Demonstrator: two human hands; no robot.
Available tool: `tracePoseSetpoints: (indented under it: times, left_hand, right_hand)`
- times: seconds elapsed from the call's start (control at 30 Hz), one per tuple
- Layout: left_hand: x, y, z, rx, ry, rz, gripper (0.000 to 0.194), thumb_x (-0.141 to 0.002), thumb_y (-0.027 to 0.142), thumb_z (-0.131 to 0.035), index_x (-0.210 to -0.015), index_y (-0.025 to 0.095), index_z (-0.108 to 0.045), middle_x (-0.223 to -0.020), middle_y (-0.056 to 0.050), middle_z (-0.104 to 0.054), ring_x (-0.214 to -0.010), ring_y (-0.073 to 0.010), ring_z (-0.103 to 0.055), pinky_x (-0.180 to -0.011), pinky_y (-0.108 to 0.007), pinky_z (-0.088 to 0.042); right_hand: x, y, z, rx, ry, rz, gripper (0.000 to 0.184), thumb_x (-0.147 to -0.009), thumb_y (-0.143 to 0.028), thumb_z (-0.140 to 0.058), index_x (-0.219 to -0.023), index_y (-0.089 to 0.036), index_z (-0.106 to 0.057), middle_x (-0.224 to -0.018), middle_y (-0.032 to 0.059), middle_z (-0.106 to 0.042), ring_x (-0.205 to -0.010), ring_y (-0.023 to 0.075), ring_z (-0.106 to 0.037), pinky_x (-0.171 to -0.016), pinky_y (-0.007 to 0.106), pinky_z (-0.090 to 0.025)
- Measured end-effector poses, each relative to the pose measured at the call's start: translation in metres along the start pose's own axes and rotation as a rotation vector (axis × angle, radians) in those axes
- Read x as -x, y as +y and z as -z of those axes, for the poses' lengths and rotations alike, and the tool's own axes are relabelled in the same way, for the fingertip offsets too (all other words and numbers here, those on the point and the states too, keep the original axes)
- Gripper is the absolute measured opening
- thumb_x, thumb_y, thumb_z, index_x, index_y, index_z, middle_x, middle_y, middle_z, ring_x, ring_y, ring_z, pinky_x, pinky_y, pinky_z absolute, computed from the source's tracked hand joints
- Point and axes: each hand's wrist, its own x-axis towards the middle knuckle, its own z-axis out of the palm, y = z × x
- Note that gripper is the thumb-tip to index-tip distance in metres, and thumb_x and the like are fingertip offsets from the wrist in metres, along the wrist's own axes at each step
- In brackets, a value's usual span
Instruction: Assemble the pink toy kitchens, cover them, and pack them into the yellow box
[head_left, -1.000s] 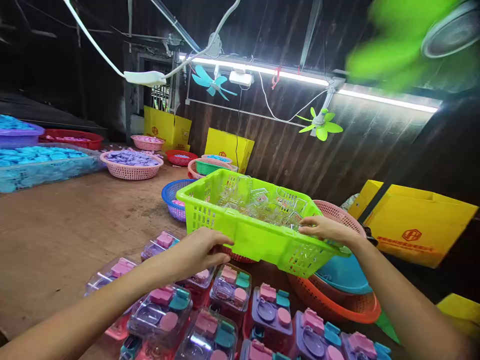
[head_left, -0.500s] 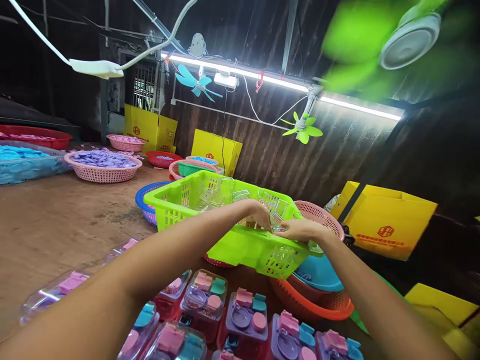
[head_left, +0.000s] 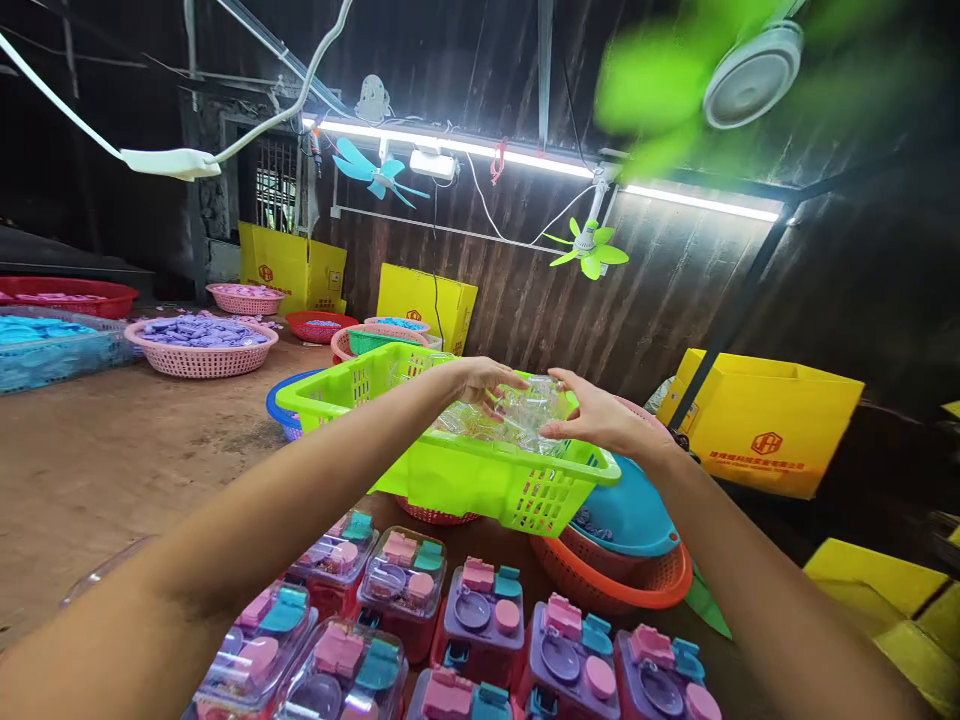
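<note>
A lime-green plastic basket (head_left: pixel 480 480) filled with clear plastic covers rests on stacked bowls and baskets. Both of my hands are raised above its right end and hold a bunch of clear plastic covers (head_left: pixel 529 405) between them. My left hand (head_left: pixel 480 382) grips the bunch from the left. On the other side my right hand (head_left: pixel 596 420) presses against it with fingers spread. In front of me, rows of packed toy sets (head_left: pixel 480 620) in purple, pink and teal lie on the brown table.
Under the green basket sit a blue bowl (head_left: pixel 637 515), an orange basket (head_left: pixel 637 580) and a blue basket (head_left: pixel 289 400). Pink baskets of purple pieces (head_left: pixel 199 345) stand at the left. Yellow cartons (head_left: pixel 765 420) line the wall. A spinning green fan (head_left: pixel 742 75) hangs overhead.
My left hand left the basket's front rim and went inside. Both hands then lifted a bunch of clear covers up out of the basket. The view shifted right.
</note>
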Motion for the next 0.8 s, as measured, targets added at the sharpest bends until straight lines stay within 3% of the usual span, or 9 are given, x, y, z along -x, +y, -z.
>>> tracePoseSetpoints:
  times: [0.1,0.23,0.33,0.43,0.53,0.63,0.7,0.8]
  left_hand:
    - [0.026,0.010,-0.007,0.121,-0.007,-0.115,0.029,-0.064,0.029,-0.074,-0.081,0.016,-0.055,-0.075,-0.002,-0.056,-0.070,-0.0164,-0.059,-0.068,-0.038,-0.051]
    - [0.069,0.010,-0.022,0.253,0.081,-0.272,0.027,-0.068,0.032,-0.071,-0.085,0.016,-0.056,-0.080,-0.004,-0.059,-0.069,-0.0148,-0.059,-0.061,-0.031,-0.051]
    - [0.102,-0.006,-0.026,0.424,0.081,-0.283,0.029,-0.073,0.035,-0.064,-0.092,0.015,-0.056,-0.083,-0.007,-0.060,-0.066,-0.0141,-0.059,-0.055,-0.026,-0.051]
    - [0.137,-0.042,-0.030,0.623,-0.056,-0.255,0.028,-0.077,0.037,-0.057,-0.091,0.013,-0.055,-0.090,-0.010,-0.061,-0.071,-0.0165,-0.062,-0.056,-0.026,-0.053]
    - [0.171,-0.096,-0.049,0.810,-0.191,-0.198,0.033,-0.078,0.044,-0.050,-0.093,0.014,-0.054,-0.103,-0.012,-0.060,-0.074,-0.0180,-0.063,-0.051,-0.023,-0.051]
    - [0.198,-0.150,-0.079,0.927,-0.218,-0.112,0.037,-0.077,0.046,-0.047,-0.097,0.016,-0.055,-0.109,-0.012,-0.058,-0.068,-0.0152,-0.060,-0.043,-0.021,-0.047]
    - [0.210,-0.176,-0.098,0.979,-0.169,-0.088,0.035,-0.076,0.046,-0.047,-0.096,0.018,-0.056,-0.110,-0.010,-0.057,-0.064,-0.0136,-0.058,-0.040,-0.020,-0.045]
    - [0.217,-0.196,-0.114,0.985,-0.118,-0.114,0.033,-0.076,0.048,-0.050,-0.092,0.020,-0.053,-0.110,-0.009,-0.056,-0.057,-0.0105,-0.055,-0.036,-0.019,-0.041]
  right_hand:
    - [0.006,-0.014,0.004,0.174,0.201,0.114,0.082,-0.062,-0.038,-0.073,-0.133,-0.024,-0.034,-0.131,0.0094,-0.045,-0.117,0.0265,-0.046,-0.097,0.043,-0.038]
    - [0.033,-0.038,0.011,0.116,0.319,0.158,0.071,-0.065,-0.035,-0.071,-0.127,-0.027,-0.038,-0.119,0.0065,-0.054,-0.095,0.0230,-0.058,-0.080,0.038,-0.049]
    - [0.068,-0.054,0.009,-0.090,0.384,0.130,0.074,-0.066,-0.034,-0.071,-0.129,-0.032,-0.032,-0.117,0.0036,-0.054,-0.078,0.0170,-0.061,-0.063,0.030,-0.054]
    - [0.110,-0.066,-0.010,-0.254,0.397,0.095,0.074,-0.069,-0.030,-0.070,-0.130,-0.036,-0.028,-0.128,0.0032,-0.046,-0.075,0.0139,-0.060,-0.062,0.029,-0.055]
    - [0.155,-0.075,-0.048,-0.386,0.332,0.076,0.063,-0.077,-0.027,-0.061,-0.128,-0.040,-0.026,-0.143,0.0043,-0.029,-0.086,0.0155,-0.060,-0.071,0.033,-0.056]
    - [0.193,-0.079,-0.090,-0.503,0.141,0.016,0.057,-0.081,-0.029,-0.056,-0.127,-0.042,-0.025,-0.146,0.0058,-0.021,-0.113,0.0254,-0.051,-0.089,0.044,-0.048]
    - [0.209,-0.081,-0.110,-0.662,-0.002,-0.037,0.059,-0.080,-0.039,-0.057,-0.129,-0.042,-0.024,-0.147,0.0068,-0.019,-0.124,0.0302,-0.041,-0.095,0.049,-0.042]
    - [0.217,-0.082,-0.118,-0.930,-0.109,-0.109,0.063,-0.073,-0.066,-0.051,-0.126,-0.039,-0.032,-0.148,0.0066,-0.019,-0.125,0.0339,-0.039,-0.092,0.050,-0.043]
